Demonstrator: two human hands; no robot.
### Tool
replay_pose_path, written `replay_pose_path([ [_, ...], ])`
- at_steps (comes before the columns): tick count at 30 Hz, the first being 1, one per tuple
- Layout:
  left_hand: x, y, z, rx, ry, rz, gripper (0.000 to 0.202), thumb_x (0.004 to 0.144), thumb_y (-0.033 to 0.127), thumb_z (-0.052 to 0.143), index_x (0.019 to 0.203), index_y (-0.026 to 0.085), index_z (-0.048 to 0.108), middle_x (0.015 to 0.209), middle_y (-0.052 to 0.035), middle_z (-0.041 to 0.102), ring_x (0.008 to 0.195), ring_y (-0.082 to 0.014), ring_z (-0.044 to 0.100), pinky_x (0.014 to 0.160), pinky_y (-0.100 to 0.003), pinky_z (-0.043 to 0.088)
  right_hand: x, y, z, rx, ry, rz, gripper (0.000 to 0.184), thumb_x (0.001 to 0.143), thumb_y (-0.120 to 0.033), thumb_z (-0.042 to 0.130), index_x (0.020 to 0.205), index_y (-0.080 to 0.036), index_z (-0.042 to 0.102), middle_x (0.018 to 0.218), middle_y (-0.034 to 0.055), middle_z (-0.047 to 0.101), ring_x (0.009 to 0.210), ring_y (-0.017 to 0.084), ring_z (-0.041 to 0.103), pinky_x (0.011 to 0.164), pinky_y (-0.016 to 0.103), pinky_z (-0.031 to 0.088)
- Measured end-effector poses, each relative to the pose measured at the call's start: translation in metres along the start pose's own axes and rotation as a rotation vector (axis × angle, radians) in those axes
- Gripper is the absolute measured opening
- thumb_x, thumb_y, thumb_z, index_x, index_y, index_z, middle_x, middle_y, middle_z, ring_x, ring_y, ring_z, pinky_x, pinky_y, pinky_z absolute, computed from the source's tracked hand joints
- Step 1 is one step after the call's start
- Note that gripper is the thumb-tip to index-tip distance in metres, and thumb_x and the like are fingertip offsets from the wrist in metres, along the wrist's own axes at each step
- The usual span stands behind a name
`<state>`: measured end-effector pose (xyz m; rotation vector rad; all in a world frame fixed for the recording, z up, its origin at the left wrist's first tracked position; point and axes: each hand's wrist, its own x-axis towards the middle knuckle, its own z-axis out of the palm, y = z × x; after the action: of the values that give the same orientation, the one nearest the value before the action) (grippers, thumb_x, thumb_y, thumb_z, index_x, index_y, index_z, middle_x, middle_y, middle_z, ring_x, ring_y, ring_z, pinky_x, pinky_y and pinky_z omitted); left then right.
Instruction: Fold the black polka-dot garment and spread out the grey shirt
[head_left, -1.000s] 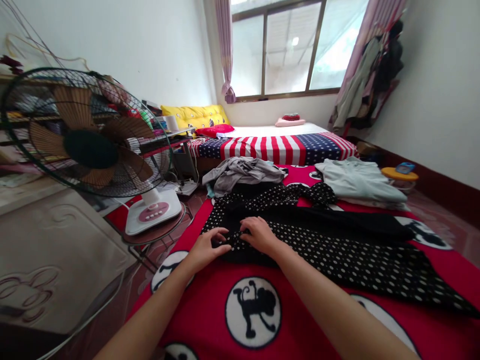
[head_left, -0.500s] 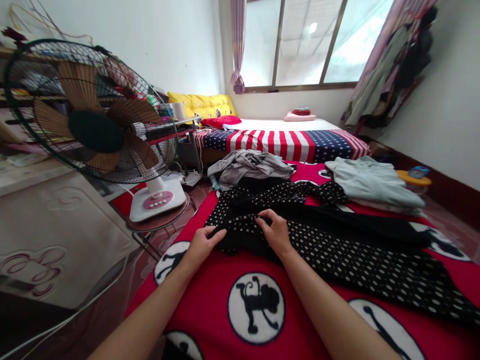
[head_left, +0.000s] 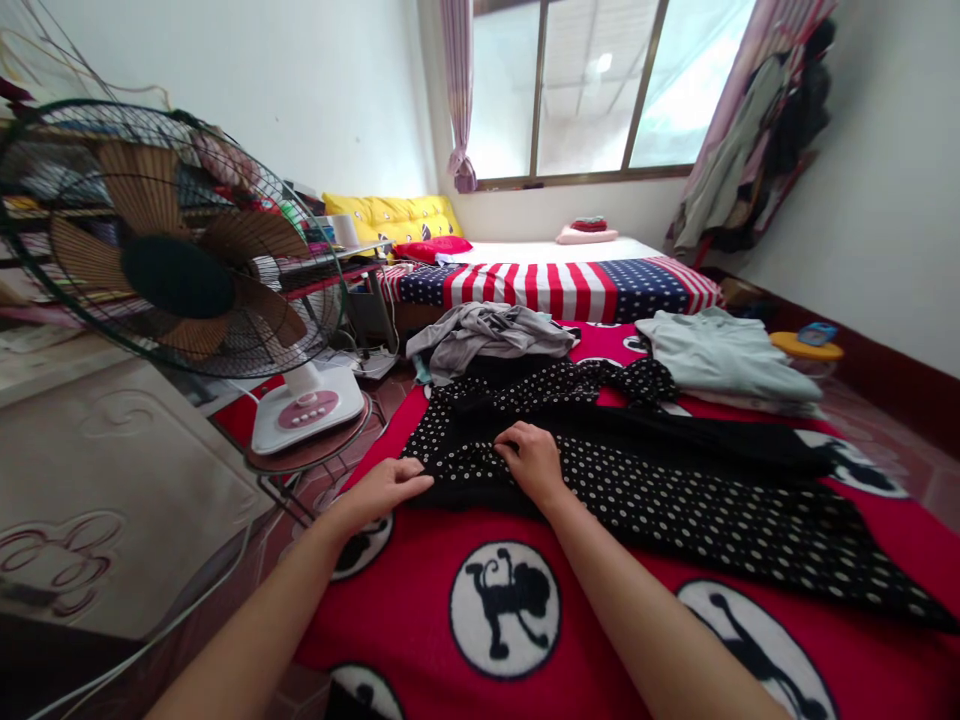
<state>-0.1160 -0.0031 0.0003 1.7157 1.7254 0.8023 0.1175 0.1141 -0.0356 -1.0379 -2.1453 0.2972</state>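
Note:
A long black garment with pale polka dots [head_left: 675, 510] lies spread across the red blanket, its near edge running off to the right. Close to its left end, my left hand [head_left: 384, 492] rests by the hem, thumb stretched out and slightly apart from the fingers. My right hand [head_left: 531, 462] is closed, with thumb and fingers pinching the dotted cloth near the middle of its left part. Plain black fabric shows between the dotted layers.
A crumpled grey garment [head_left: 491, 335] lies beyond the dotted one. A pale green folded stack [head_left: 724, 350] is at the far right of the red blanket [head_left: 405, 600]. An electric fan [head_left: 176, 275] stands on a stool at the left. Farther back is another bed [head_left: 547, 290].
My left hand has drawn slightly left and down, its thumb and fingers closer together. The right hand keeps its pinch on the cloth. The view has shifted slightly.

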Motion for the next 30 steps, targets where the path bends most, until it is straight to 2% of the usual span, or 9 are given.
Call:
replay_pose_path([
  [2, 0.005, 0.011, -0.003, 0.124, -0.006, 0.023, 0.033, 0.069, 0.049, 0.066, 0.058, 0.019, 0.059, 0.063, 0.0011, 0.057, 0.063, -0.0160, 0.054, 0.063, -0.027, 0.043, 0.000, 0.000, 0.002, -0.029, -0.006, 0.003, 0.007, 0.081, -0.023, 0.065, 0.076, -0.025, 0.069, 0.086, 0.0009, 0.068, 0.085, 0.019, 0.060, 0.081, 0.033, 0.041],
  [4, 0.011, 0.028, 0.002, 0.212, 0.139, 0.089, 0.024, 0.070, 0.042, 0.068, 0.076, 0.019, 0.067, 0.079, -0.0016, 0.065, 0.074, -0.0184, 0.059, 0.070, -0.029, 0.046, -0.001, 0.000, 0.004, -0.040, -0.001, 0.007, 0.004, 0.081, -0.023, 0.066, 0.077, -0.024, 0.069, 0.087, 0.0015, 0.067, 0.086, 0.020, 0.059, 0.082, 0.034, 0.040],
  [6, 0.019, 0.046, 0.014, 0.229, 0.278, 0.187, 0.020, 0.077, 0.037, 0.064, 0.088, 0.020, 0.068, 0.090, -0.0039, 0.067, 0.083, -0.0193, 0.061, 0.078, -0.030, 0.047, -0.001, 0.000, 0.005, -0.026, 0.009, 0.013, 0.003, 0.081, -0.024, 0.066, 0.079, -0.024, 0.068, 0.089, 0.0023, 0.067, 0.088, 0.021, 0.058, 0.083, 0.035, 0.041],
  [9, 0.034, 0.062, 0.041, 0.225, 0.337, 0.260, 0.022, 0.083, 0.032, 0.061, 0.100, 0.020, 0.067, 0.099, -0.0060, 0.066, 0.089, -0.0196, 0.062, 0.082, -0.030, 0.048, -0.002, 0.002, 0.005, 0.046, 0.064, 0.032, 0.007, 0.084, -0.022, 0.060, 0.086, -0.023, 0.067, 0.093, 0.0042, 0.067, 0.091, 0.023, 0.057, 0.085, 0.037, 0.042],
  [12, 0.049, 0.055, 0.061, 0.308, 0.328, 0.179, 0.031, 0.080, 0.030, 0.065, 0.109, 0.020, 0.065, 0.105, -0.0081, 0.065, 0.095, -0.0230, 0.062, 0.086, -0.034, 0.047, -0.001, 0.004, 0.002, 0.164, 0.199, 0.078, 0.018, 0.088, -0.018, 0.047, 0.092, -0.019, 0.065, 0.096, 0.0083, 0.066, 0.095, 0.023, 0.056, 0.087, 0.037, 0.043],
  [18, 0.058, 0.031, 0.067, 0.368, 0.283, 0.054, 0.011, 0.081, 0.027, 0.064, 0.087, 0.020, 0.069, 0.090, -0.0060, 0.067, 0.087, -0.0227, 0.062, 0.079, -0.034, 0.047, -0.006, 0.002, -0.006, 0.180, 0.462, 0.151, 0.018, 0.088, -0.020, 0.044, 0.095, -0.019, 0.061, 0.095, 0.0076, 0.063, 0.093, 0.021, 0.056, 0.086, 0.034, 0.043],
  [22, 0.048, 0.045, 0.075, 0.530, 0.425, 0.229, 0.015, 0.079, 0.012, 0.059, 0.087, 0.022, 0.068, 0.093, -0.0052, 0.064, 0.096, -0.0241, 0.057, 0.084, -0.036, 0.045, -0.009, -0.007, -0.005, -0.043, 0.205, 0.242, 0.014, 0.088, -0.027, 0.051, 0.091, -0.021, 0.063, 0.086, 0.0039, 0.064, 0.080, 0.018, 0.058, 0.075, 0.029, 0.041],
  [25, 0.045, 0.054, 0.082, 0.508, 0.356, 0.337, 0.021, 0.079, 0.008, 0.057, 0.086, 0.023, 0.069, 0.092, -0.0030, 0.065, 0.092, -0.0217, 0.058, 0.083, -0.034, 0.046, -0.005, -0.011, -0.004, -0.165, -0.036, 0.218, 0.015, 0.087, -0.024, 0.052, 0.081, -0.020, 0.065, 0.087, 0.0055, 0.066, 0.086, 0.020, 0.059, 0.077, 0.030, 0.040],
  [30, 0.065, 0.059, 0.077, 0.368, 0.329, 0.393, 0.020, 0.081, 0.011, 0.055, 0.094, 0.021, 0.067, 0.095, -0.0034, 0.066, 0.094, -0.0206, 0.060, 0.089, -0.034, 0.047, -0.002, 0.002, -0.029, 0.112, -0.221, 0.208, 0.025, 0.077, -0.020, 0.064, 0.102, -0.021, 0.067, 0.095, 0.0020, 0.068, 0.083, 0.016, 0.061, 0.074, 0.026, 0.044],
])
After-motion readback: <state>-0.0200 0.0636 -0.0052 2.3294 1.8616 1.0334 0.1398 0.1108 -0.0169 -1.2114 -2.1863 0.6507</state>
